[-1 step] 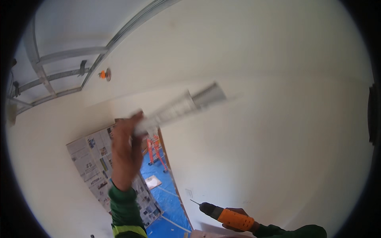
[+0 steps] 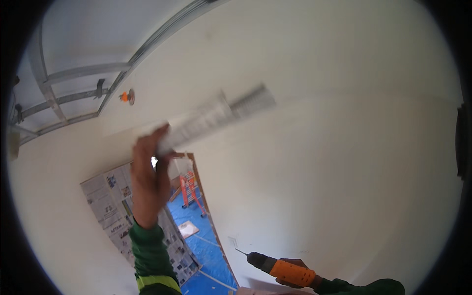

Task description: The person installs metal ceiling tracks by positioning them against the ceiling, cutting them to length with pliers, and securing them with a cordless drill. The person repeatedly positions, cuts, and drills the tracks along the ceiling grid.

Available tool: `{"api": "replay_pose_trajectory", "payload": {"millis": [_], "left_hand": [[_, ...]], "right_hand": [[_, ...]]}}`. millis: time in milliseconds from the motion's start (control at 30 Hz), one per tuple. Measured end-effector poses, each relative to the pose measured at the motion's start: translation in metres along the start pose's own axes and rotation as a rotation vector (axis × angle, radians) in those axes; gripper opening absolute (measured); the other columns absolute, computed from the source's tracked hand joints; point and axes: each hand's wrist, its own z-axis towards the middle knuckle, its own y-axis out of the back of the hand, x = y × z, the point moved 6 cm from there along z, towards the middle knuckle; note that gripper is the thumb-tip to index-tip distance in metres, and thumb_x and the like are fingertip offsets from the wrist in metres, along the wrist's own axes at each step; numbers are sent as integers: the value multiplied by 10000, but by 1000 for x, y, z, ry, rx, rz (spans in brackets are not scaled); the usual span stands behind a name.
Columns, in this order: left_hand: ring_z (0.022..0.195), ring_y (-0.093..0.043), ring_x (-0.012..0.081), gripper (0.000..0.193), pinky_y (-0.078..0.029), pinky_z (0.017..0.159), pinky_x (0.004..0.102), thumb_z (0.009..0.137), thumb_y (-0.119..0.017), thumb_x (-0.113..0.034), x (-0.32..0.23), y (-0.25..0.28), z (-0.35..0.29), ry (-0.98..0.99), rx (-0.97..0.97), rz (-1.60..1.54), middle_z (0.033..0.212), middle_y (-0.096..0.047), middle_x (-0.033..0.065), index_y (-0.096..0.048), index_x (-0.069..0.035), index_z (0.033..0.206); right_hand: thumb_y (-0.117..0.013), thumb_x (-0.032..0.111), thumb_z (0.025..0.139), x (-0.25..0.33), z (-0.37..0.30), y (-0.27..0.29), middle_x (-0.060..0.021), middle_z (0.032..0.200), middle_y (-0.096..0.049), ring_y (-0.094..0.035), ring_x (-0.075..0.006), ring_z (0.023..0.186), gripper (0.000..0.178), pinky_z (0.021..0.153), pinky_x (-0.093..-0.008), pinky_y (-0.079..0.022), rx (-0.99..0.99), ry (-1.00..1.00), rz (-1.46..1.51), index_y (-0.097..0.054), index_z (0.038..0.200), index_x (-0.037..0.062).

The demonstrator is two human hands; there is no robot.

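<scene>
My left hand (image 2: 149,179) is raised at the left centre, its fingers closed on the near end of a pale grey metal strip (image 2: 199,125). Motion blurs this long piece, which slants up to the right and has a darker grey section at its far end. I cannot make out its exact kind. Low on the right, my right hand (image 2: 294,281) grips a cordless drill (image 2: 290,273), orange and black, with a thin bit pointing up and left. The bit stands in front of the white wall (image 2: 334,172); whether it touches cannot be told.
Metal ceiling framing (image 2: 91,73) runs across the upper left, near an orange fitting on a round plate (image 2: 129,97). A door covered in newspaper (image 2: 110,209) stands beside a doorway. Beyond it are an orange ladder (image 2: 191,194) and a blue floor sheet (image 2: 209,250).
My left hand and the metal strip have shifted slightly up and to the left. The right hand and drill keep nearly the same place.
</scene>
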Motion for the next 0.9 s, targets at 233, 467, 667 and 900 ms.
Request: {"api": "replay_pose_trajectory", "payload": {"millis": [233,467,667,900], "left_hand": [[1078,-570,251,485,-395,1077,412,1037,-592,-32,32,-20,138,-159,-74,95,1132,-658,51,-586,-181,1499],[1110,-548,278,444,-384,1066,442,1071,-591,-80,68,-50,209,-243,-251,72,1165,-671,52,-577,-222,1492],[1154,-562,350,357,-406,1051,483,1051,-644,-108,85,-78,253,-255,-315,-80,1199,-659,169,-538,-86,1392],[1211,-579,408,396,-451,1071,493,1038,-695,-168,95,-92,276,-279,-353,-111,1289,-592,253,-487,9,1325]], "right_hand": [[-830,199,905,11,-37,14,-62,986,-679,-653,-184,841,346,748,-344,-557,-152,-91,129,-626,1157,78],[-827,193,909,22,-60,27,-61,980,-680,-653,-177,829,335,743,-333,-557,-311,-125,244,-625,1150,77],[-825,188,913,17,-90,21,-60,975,-682,-653,-171,818,326,738,-324,-557,-405,-154,339,-624,1143,75],[-773,175,984,26,-112,19,22,841,-610,-550,-79,683,220,607,-256,-477,-517,-113,406,-651,1144,86]]}}
